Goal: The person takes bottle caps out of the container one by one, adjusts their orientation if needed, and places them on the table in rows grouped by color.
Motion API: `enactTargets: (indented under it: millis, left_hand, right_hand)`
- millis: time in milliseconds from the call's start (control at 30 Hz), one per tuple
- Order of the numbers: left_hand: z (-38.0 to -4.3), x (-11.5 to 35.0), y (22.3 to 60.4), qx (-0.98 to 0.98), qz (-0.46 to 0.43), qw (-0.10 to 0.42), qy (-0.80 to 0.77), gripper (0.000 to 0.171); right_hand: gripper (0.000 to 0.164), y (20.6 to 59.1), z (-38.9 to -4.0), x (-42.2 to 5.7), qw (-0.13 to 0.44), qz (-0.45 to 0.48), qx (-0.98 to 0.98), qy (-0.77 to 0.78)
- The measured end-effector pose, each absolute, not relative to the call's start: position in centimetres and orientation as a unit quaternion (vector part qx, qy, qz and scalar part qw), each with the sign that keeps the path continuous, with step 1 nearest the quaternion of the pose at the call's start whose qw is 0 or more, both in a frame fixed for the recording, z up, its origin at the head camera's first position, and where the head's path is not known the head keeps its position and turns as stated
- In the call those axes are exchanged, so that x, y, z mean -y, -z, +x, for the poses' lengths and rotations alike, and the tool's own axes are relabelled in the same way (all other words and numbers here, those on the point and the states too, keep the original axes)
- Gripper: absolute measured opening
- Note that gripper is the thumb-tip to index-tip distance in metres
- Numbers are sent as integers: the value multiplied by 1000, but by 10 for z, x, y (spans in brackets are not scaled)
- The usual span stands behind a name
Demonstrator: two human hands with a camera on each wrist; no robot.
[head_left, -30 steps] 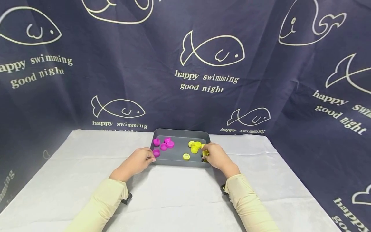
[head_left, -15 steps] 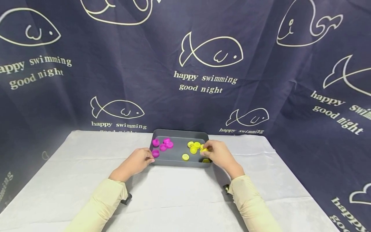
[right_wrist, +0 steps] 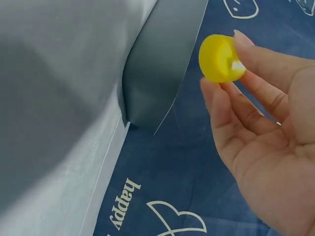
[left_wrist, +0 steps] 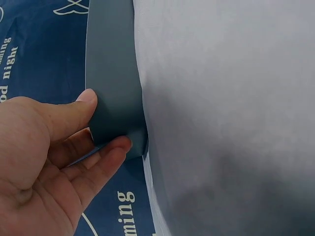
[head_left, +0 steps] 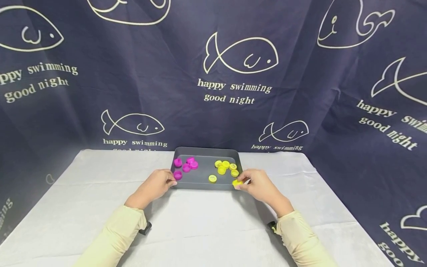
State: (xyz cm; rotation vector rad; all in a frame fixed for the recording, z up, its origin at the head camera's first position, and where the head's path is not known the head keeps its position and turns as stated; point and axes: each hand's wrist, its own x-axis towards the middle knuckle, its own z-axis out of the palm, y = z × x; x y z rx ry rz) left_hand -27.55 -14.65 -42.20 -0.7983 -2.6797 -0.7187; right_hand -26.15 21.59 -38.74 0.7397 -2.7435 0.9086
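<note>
A dark grey tray [head_left: 200,181] lies on the table with magenta bottle caps [head_left: 186,168] in its left part and yellow bottle caps [head_left: 221,170] in its right part. My left hand [head_left: 158,183] holds the tray's front left corner. In the left wrist view the thumb [left_wrist: 87,98] lies on the rim and the other fingers are at the corner's outer side. My right hand [head_left: 260,185], at the tray's front right corner, pinches a yellow bottle cap [right_wrist: 216,58] between thumb and fingers. That cap is up above the tray wall [right_wrist: 160,64] in the right wrist view.
White cloth [head_left: 207,230] covers the table. A dark blue curtain [head_left: 186,122] with fish drawings and lettering hangs behind and at both sides, with the tray close before it. One yellow cap [head_left: 212,179] lies apart near the tray's front wall.
My right hand set one yellow cap down beside the others, then moved toward the tray's front right corner and took hold of the yellow cap there. The left hand stays on its corner.
</note>
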Motion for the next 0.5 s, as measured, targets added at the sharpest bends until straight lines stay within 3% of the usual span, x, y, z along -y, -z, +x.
enactTargets:
  millis: [500]
  left_hand:
    - [-275,147,423,920,-269,134,251,4]
  right_hand:
    - [13,396,-258,-220,-19,309,917,-252]
